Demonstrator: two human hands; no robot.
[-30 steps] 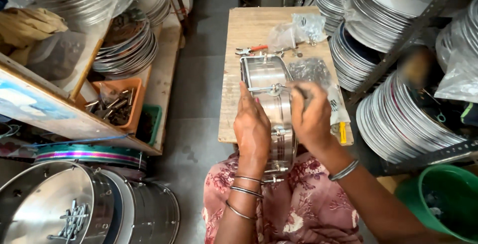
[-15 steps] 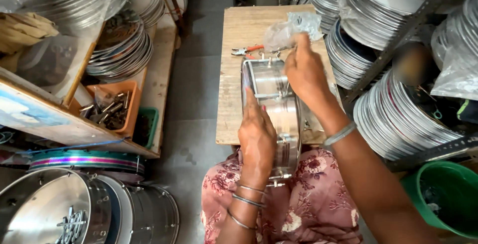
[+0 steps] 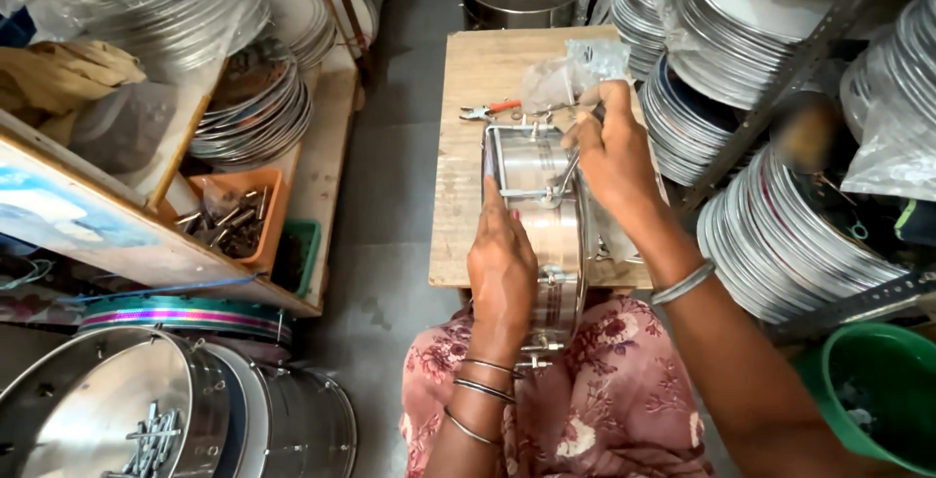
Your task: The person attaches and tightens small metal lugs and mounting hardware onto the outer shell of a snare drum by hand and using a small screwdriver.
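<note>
Shell: I saw the steel drum shell lying on its side at frame centre, on the wooden counter.
Left hand: flat, open, steadying it.
Right hand: closed on a thin tension rod.
Progress: several lugs fitted; I judged rod-fitting midway.

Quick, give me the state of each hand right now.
Left hand: open, fingers flat on the metal drum shell.
Right hand: closed around a thin metal rod at the shell's far rim.

At lower centre of the frame, the left hand wears three thin metal bangles at the wrist; the right hand wears one silver bangle. Pink floral garment covers the lap.
</note>
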